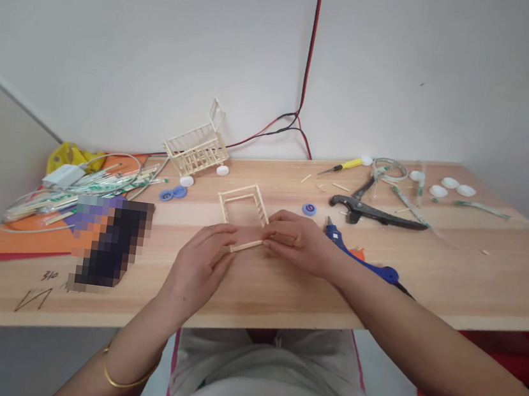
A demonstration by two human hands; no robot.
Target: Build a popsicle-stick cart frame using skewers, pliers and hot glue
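A small frame of thin wooden sticks (243, 203) lies flat on the wooden table (258, 287) in front of me. My left hand (201, 264) pinches the near left end of its front stick. My right hand (298, 241) pinches the near right end of the same stick, fingers pressed together. Both hands rest on the table top. A blue glue gun (358, 258) lies just right of my right hand, partly behind my wrist.
A finished stick cart (197, 146) stands at the back by the wall. Black pliers (373, 212), a yellow screwdriver (345, 166), bottle caps (309, 209), loose sticks and orange paper (19, 235) with packets lie around. Red and black wires (308, 68) hang down the wall.
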